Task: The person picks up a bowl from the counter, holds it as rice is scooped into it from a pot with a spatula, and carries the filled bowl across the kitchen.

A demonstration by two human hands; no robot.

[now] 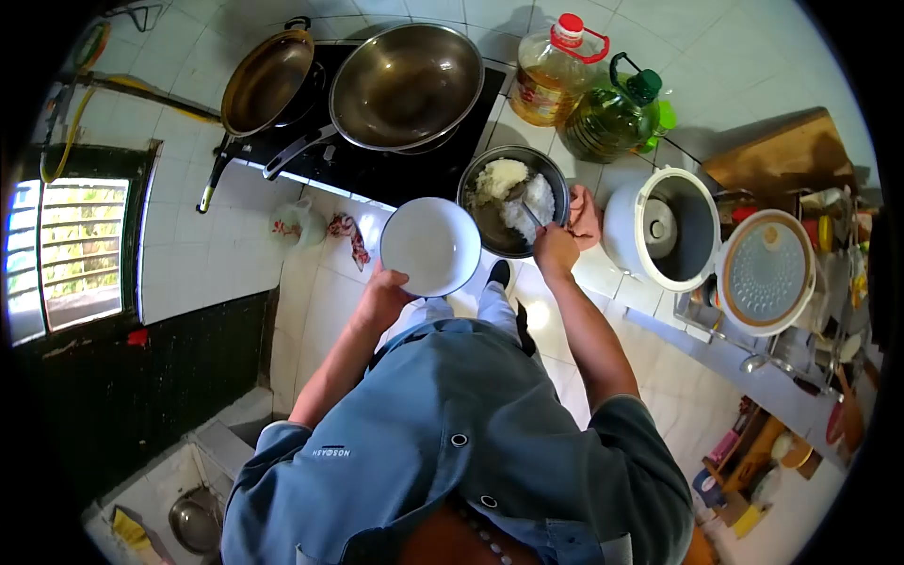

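My left hand (384, 294) grips the rim of a white bowl (430, 247), thumb over its edge. The inside of the bowl looks bare. My right hand (556, 250) is closed round the handle of a metal spoon (530, 215), whose head is among the white rice (504, 179) in a dark metal pot (468, 209). The rice lies in clumps, with part of the pot's bottom showing. The bowl is held just left of the pot, near its rim. A pink cloth (584, 218) lies beside the pot, close to my right hand.
Two pans, a small one (268, 83) and a large wok (405, 85), rest on the black stove (367, 174). Behind the pot stand an oil bottle (544, 80) and a green bottle (607, 122). An open rice cooker (626, 226) with its lid raised (767, 268) is at right.
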